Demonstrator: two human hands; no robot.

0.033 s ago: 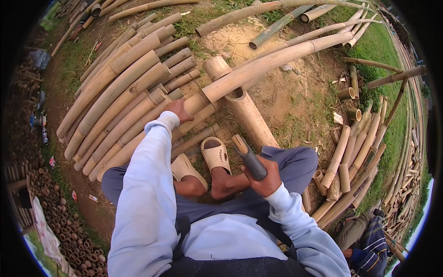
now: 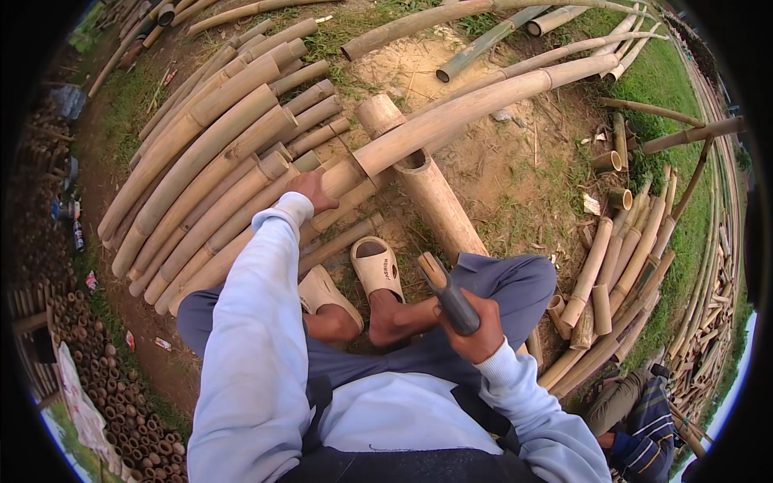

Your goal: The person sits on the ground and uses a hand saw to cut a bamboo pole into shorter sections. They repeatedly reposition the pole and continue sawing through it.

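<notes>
A long bamboo pole [image 2: 475, 113] slants from the far right across to the left. My left hand [image 2: 312, 190] is closed around it just left of a node, pressing it down. It rests on a thick notched bamboo log [image 2: 441, 208], which lies crosswise under it and runs toward my right knee. My right hand [image 2: 477, 324] is wrapped round the dark grip of a hand saw [image 2: 457, 307], near my right shin. The saw's thin blade is hard to make out; a fine dark line crosses the pole beside my left hand.
Cut bamboo lengths [image 2: 201, 169] are stacked at the left. My sandalled feet [image 2: 375, 270] are below the pole. More bamboo pieces [image 2: 628, 258] lie at the right, near a bamboo frame [image 2: 692, 133]. Another person [image 2: 644, 419] sits at the lower right. Sawdust [image 2: 419, 68] covers the ground beyond.
My right hand has drawn the saw slightly back and to the right, toward my right knee. My left hand and the bamboo pole have stayed in place.
</notes>
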